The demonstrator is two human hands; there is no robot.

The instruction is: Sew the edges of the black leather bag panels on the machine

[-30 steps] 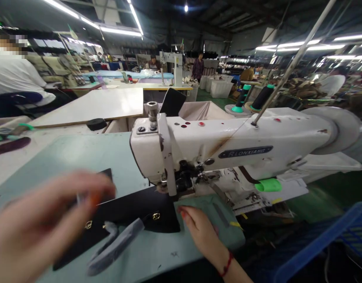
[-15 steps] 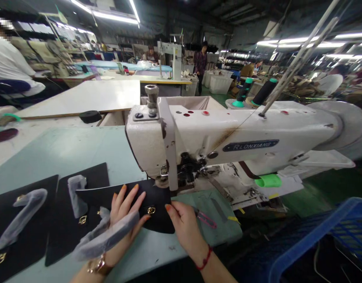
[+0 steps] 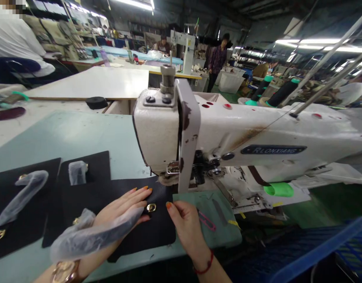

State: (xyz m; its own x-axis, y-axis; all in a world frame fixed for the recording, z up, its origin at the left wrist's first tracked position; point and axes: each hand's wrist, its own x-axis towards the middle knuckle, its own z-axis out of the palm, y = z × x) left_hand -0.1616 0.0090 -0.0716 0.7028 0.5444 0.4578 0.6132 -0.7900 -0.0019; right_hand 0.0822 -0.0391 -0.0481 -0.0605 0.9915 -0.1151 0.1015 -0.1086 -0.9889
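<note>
A black leather-like panel (image 3: 157, 232) lies on the pale table, its far right edge at the sewing machine's needle area (image 3: 169, 179). My left hand (image 3: 118, 210) rests flat on this panel, fingers stretched toward a gold metal fitting (image 3: 151, 207). Over that hand and wrist loops a handle wrapped in cloudy plastic (image 3: 92, 241), attached to the panel. My right hand (image 3: 186, 224) pinches the panel's right edge between thumb and fingers. The machine's guard bar (image 3: 188, 137) hides the needle.
Two more black panels with wrapped handles (image 3: 23, 198) (image 3: 77, 173) lie at left. Pink-handled snips (image 3: 206, 221) and a dark blade-shaped piece (image 3: 219, 211) are right of my right hand. A blue plastic basket (image 3: 322, 249) stands at lower right. Co-workers are farther back.
The panel has turned and lies flatter, showing more of its near side. My left hand and the wrapped handle have shifted left. The machine appears larger as the view moves.
</note>
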